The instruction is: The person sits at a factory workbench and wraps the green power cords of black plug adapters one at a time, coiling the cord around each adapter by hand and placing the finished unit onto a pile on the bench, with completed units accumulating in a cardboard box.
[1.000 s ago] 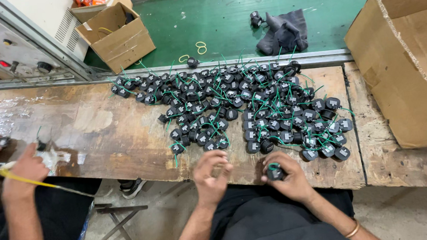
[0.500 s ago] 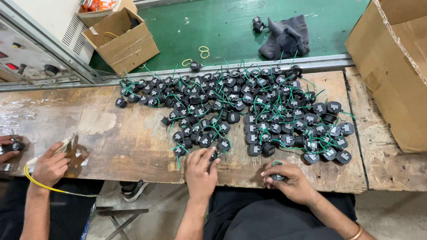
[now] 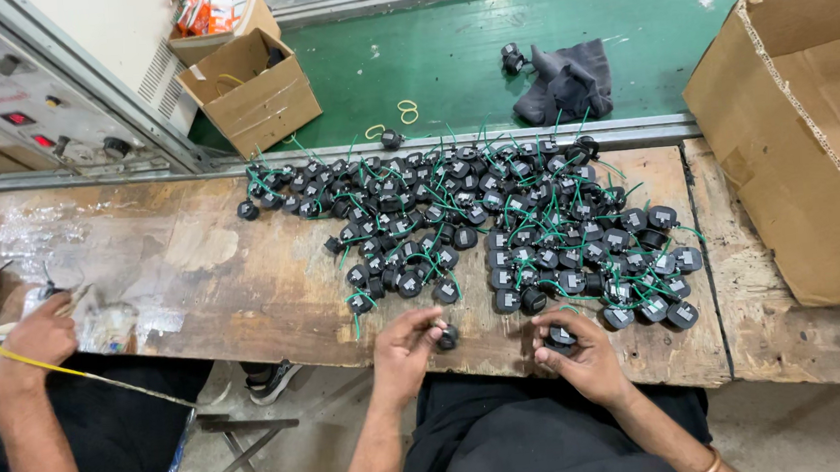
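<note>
Several small black round parts with green wires (image 3: 497,216) lie spread over the worn wooden bench (image 3: 226,279). My left hand (image 3: 406,343) pinches one black part (image 3: 448,337) at the bench's near edge, just below the pile. My right hand (image 3: 574,351) is closed around another black part (image 3: 561,336), close to the rows of parts on the right side of the pile.
A large open cardboard box (image 3: 797,131) stands at the right. A co-worker's hands (image 3: 38,337) work at the left with a yellow wire (image 3: 45,366). Behind the bench are a green surface (image 3: 447,57), a dark cloth (image 3: 567,83), a small cardboard box (image 3: 247,85) and a control panel (image 3: 6,92).
My left hand reached into the pile and has drawn back to the bench edge with a black part. My right hand stayed low, holding its part. The co-worker's hands shifted.
</note>
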Demonstrator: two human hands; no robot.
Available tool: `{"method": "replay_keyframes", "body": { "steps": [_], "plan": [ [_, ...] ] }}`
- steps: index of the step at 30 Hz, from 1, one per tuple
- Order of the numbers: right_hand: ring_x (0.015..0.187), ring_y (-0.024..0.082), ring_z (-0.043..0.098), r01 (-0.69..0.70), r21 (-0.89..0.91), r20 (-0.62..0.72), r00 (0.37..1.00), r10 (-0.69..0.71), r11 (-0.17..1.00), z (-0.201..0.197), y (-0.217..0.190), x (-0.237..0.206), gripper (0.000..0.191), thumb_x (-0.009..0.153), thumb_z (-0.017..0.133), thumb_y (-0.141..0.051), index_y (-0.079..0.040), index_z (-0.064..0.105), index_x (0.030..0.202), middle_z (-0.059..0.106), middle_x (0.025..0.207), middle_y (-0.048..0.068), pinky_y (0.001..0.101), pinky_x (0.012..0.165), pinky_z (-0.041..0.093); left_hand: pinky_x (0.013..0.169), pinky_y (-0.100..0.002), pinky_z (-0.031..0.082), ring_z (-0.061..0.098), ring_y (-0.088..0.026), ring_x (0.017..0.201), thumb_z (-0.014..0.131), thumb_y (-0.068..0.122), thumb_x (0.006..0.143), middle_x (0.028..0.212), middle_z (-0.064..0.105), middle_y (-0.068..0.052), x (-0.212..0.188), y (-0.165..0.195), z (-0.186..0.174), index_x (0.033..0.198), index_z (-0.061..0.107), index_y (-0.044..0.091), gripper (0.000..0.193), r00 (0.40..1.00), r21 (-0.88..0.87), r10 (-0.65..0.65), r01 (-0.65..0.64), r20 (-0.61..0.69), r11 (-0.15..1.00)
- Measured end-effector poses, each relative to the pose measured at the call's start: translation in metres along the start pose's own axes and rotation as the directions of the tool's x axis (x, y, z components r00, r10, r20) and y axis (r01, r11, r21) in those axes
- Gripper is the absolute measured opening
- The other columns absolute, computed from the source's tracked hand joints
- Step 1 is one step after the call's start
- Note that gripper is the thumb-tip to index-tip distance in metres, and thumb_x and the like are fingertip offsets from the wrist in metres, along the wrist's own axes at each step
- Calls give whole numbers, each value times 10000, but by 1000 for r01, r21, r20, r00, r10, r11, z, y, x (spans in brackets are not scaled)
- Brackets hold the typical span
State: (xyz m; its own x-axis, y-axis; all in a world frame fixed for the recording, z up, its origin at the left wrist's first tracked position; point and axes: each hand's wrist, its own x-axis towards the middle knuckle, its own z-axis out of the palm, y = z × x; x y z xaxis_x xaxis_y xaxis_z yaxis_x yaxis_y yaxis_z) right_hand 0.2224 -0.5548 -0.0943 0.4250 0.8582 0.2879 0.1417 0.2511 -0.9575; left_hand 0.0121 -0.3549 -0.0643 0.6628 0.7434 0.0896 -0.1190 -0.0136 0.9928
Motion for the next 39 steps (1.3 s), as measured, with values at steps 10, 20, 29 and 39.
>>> {"method": "replay_keyframes", "body": {
  "steps": [10, 20, 29, 39],
  "plan": [
    [1102, 300, 655, 164, -303, 209, 972, -103, 939, 4, -15, 7, 502, 750, 925, -214, -52, 664, 1147, 658, 1164, 114, 401, 967, 522, 821, -300, 576, 729, -198, 905, 710, -143, 821, 982, 767, -82, -6, 22, 90, 964, 730, 38, 232, 783, 159, 574, -615, 240, 772],
    [1084, 291, 661, 119, -280, 108, 990, -92, 952, 14, -27, 8, 539, 716, 907, -197, -40, 694, 1185, 665, 1136, 117, 395, 929, 537, 714, -266, 615, 718, -137, 836, 710, -75, 951, 1019, 733, -116, -22, 7, 77, 1029, 721, -1, 108, 903, -20, 417, -417, 107, 909],
    [1023, 290, 630, 141, -329, 189, 979, -81, 934, 15, -27, 4, 490, 694, 908, -186, -34, 674, 1098, 630, 1076, 125, 385, 876, 527, 755, -275, 631, 739, -149, 855, 691, -74, 951, 1100, 735, -125, -12, 19, 96, 1046, 712, -3, 120, 922, -108, 313, -295, 228, 949],
    [1090, 282, 656, 140, -252, 151, 983, -104, 957, 14, -33, 1, 445, 690, 860, -125, -54, 728, 1109, 626, 1114, 117, 381, 946, 521, 775, -289, 587, 726, -178, 843, 784, 6, 940, 1276, 659, -156, 251, 109, -102, 1289, 652, 62, 377, 789, 671, 611, -419, -65, 611]
  ]
}}
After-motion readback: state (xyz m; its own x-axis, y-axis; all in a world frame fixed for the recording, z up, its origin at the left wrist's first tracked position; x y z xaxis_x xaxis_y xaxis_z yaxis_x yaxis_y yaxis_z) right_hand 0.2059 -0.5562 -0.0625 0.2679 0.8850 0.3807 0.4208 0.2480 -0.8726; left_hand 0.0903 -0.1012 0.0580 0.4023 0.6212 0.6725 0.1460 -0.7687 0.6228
